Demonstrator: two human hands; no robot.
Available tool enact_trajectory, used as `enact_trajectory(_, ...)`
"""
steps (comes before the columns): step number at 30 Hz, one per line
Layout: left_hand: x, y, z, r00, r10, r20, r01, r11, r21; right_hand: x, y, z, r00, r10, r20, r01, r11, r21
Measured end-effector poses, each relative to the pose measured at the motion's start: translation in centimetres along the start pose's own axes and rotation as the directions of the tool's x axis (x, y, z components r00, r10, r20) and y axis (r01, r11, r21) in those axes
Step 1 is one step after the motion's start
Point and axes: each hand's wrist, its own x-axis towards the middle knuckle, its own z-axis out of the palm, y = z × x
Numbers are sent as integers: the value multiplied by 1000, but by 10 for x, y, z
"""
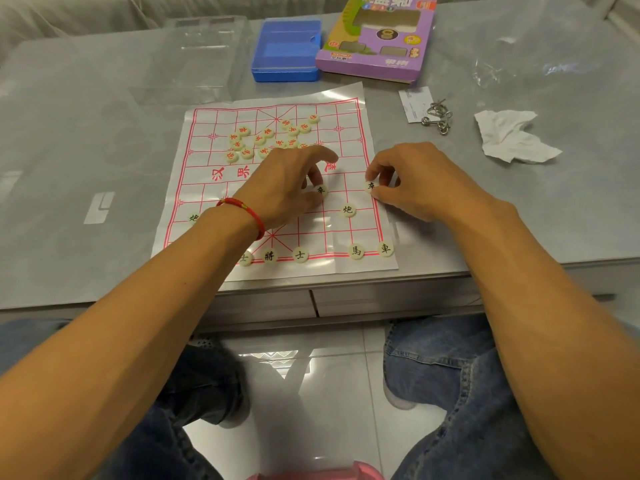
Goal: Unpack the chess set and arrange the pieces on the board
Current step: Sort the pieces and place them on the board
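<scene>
A plastic sheet chess board (353, 112) with red lines lies on the grey table. Several red-marked cream pieces (263, 138) lie in a loose heap on its far half. Black-marked pieces stand on the near rows, among them a cannon piece (348, 210) and the rook (385, 249) at the near right corner. My left hand (287, 188), with a red cord on the wrist, pinches a black-marked pawn piece (321, 190) on the board. My right hand (412, 183) pinches another pawn piece (370, 186) at the board's right edge line.
A blue plastic box (285, 50) and a purple cardboard package (377, 39) stand behind the board. A clear lid (207, 46) lies far left. Metal ring puzzles (438, 116) on a slip of paper and a crumpled tissue (512, 136) lie to the right. The table's front edge runs just below the board.
</scene>
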Motion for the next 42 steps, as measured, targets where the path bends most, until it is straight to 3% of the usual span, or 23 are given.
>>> enact_trajectory(16,0,-7,-5,999,-32,16,33,998,-62,-3,2,-5,1000,7,6,-7,999,46)
enact_trajectory(24,-46,-47,-59,984,-128,-124,125,992,-33,3,-42,2,988,-126,-93,129,991,30)
enact_trajectory(33,-88,-83,-71,966,-233,-108,227,972,-63,19,-111,39,949,-296,111,302,952,-51)
enact_trajectory(42,-84,-99,-70,975,-222,-6,222,974,45,31,-140,57,920,-363,149,379,919,-104)
